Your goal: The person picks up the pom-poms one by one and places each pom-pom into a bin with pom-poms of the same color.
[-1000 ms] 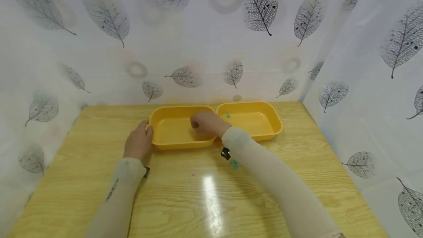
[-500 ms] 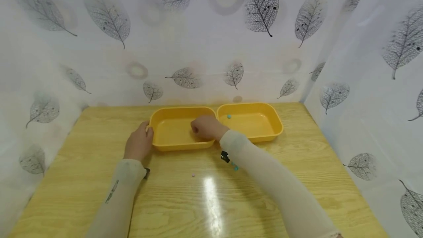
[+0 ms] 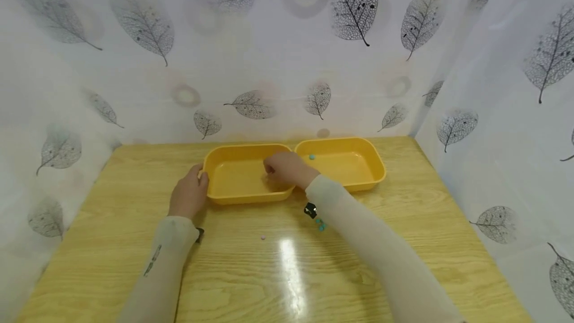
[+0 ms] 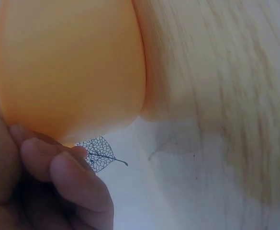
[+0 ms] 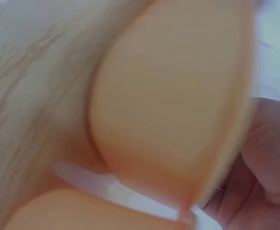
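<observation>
Two yellow trays stand side by side at the back of the wooden table [image 3: 112,243]. My left hand [image 3: 190,194] grips the left end of the left tray [image 3: 242,197], thumb on the rim. In the left wrist view its curled fingers [image 4: 58,177] lie against the tray's outer wall [image 4: 68,62]. My right hand [image 3: 287,169] hangs over the right part of the same tray with fingers curled down inside; anything between them is hidden. The right wrist view shows that palm [image 5: 264,163] behind the tray wall [image 5: 168,115]. A teal bead [image 3: 311,157] lies in the right tray [image 3: 358,186].
A few teal beads [image 3: 319,224] lie on the table beside my right forearm, near a small black thing [image 3: 309,210]. A single pink bead [image 3: 263,237] lies nearer the front. Leaf-patterned white sheets [image 3: 493,113] wall the table at the back and both sides.
My right hand has shifted slightly to the right inside the left tray. My left hand has kept its hold on the tray's end.
</observation>
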`<state>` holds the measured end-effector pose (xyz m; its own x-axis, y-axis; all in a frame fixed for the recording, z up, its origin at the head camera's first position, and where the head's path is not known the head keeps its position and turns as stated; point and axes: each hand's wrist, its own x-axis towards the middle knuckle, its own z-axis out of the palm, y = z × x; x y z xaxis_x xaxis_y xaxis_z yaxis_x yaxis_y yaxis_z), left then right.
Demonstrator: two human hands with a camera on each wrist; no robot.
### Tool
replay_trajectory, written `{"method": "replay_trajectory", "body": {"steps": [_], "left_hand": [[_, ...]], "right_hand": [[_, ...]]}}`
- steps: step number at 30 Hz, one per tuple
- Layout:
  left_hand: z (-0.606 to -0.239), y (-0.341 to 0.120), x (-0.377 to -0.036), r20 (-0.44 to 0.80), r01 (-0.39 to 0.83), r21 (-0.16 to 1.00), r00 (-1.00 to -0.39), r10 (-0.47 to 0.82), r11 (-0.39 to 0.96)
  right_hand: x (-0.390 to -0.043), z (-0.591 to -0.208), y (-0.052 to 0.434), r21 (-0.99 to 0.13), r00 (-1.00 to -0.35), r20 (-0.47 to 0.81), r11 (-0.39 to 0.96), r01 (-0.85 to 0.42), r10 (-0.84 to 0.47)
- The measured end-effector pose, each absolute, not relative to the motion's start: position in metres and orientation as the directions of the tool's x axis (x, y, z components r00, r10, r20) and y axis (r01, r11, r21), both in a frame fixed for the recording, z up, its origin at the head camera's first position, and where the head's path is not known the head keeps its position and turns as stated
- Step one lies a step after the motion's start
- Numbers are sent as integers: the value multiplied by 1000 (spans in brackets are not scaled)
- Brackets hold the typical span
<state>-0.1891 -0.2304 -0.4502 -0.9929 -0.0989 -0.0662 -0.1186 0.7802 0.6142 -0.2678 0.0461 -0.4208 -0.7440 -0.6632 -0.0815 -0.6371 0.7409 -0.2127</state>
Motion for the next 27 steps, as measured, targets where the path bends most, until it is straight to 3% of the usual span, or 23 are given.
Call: {"method": "replay_trajectory", "body": {"steps": [13, 22, 27], "left_hand": [[-449, -231, -188, -84, -133, 605, -991, -102, 785], [-450, -228, -190, -98, -148, 598, -989, -111, 788], [-451, -227, -190, -86, -139, 599, -990, -109, 788]], "right_hand": [[-212, -397, 96, -322, -796, 164, 732, -601, -582], [-172, -396, 94, -322, -737, 193, 668, -671, -647], [-162, -401, 84, -296, -695, 132, 641, -708, -707]]}}
